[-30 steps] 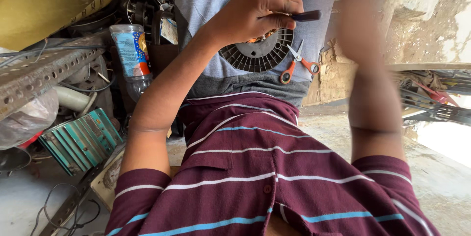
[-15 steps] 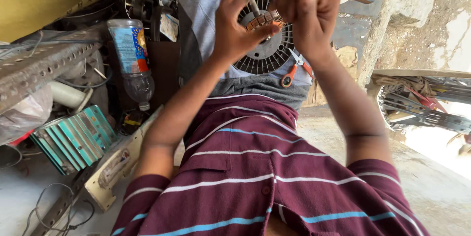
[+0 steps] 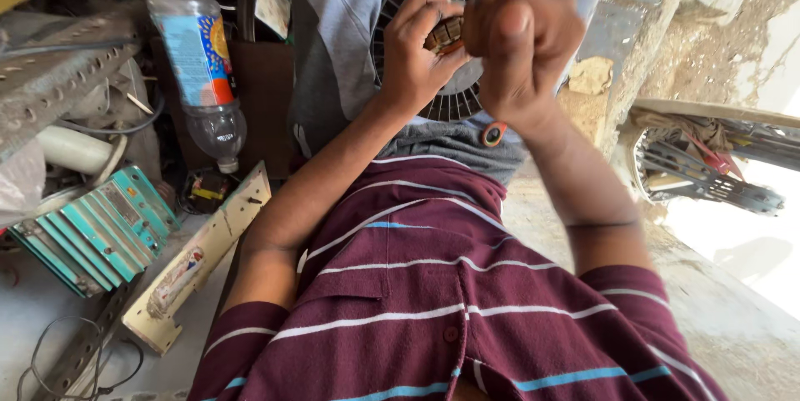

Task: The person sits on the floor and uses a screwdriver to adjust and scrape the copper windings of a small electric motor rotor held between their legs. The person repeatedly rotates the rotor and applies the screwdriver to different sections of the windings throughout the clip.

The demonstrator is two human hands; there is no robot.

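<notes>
Work under way at upper centre of frame. Left hand (image 3: 417, 59) pinching small brown part (image 3: 446, 33) against round finned disc (image 3: 454, 39). Right hand (image 3: 521, 47) fisted around same part. Part not yet free of disc.

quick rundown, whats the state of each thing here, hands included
left hand: closed on a small brown part, over the fan wheel
right hand: fisted, meeting the left hand
round finned fan wheel: on the lap, partly hidden by the hands
plastic bottle: capped, almost empty
teal finned block: lying among the clutter
</notes>
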